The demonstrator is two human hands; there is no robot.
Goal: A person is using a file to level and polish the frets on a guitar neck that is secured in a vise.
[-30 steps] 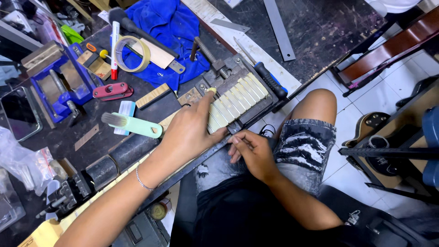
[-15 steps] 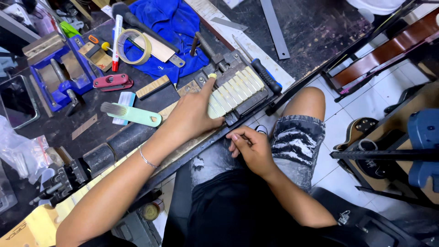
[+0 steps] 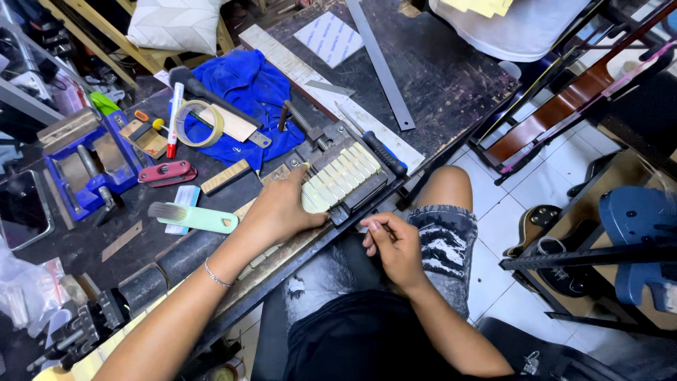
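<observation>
Head view — left hand [image 3: 282,212] (flat) stays on fret block [image 3: 338,180].

A dark, blank phone screen [image 3: 21,209] lies at the workbench's left edge. A white rectangular patterned packet [image 3: 328,37] rests near its far edge.

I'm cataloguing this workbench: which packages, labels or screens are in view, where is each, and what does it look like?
Phone or tablet: far left edge of the bench, flat, dark rectangular screen, unlit.
Sheet with printed pattern: top of the bench beside the long metal ruler, flat white rectangle with rows of small bluish marks.
Plastic bags: lower left, clear and crumpled; contents unclear.
</observation>
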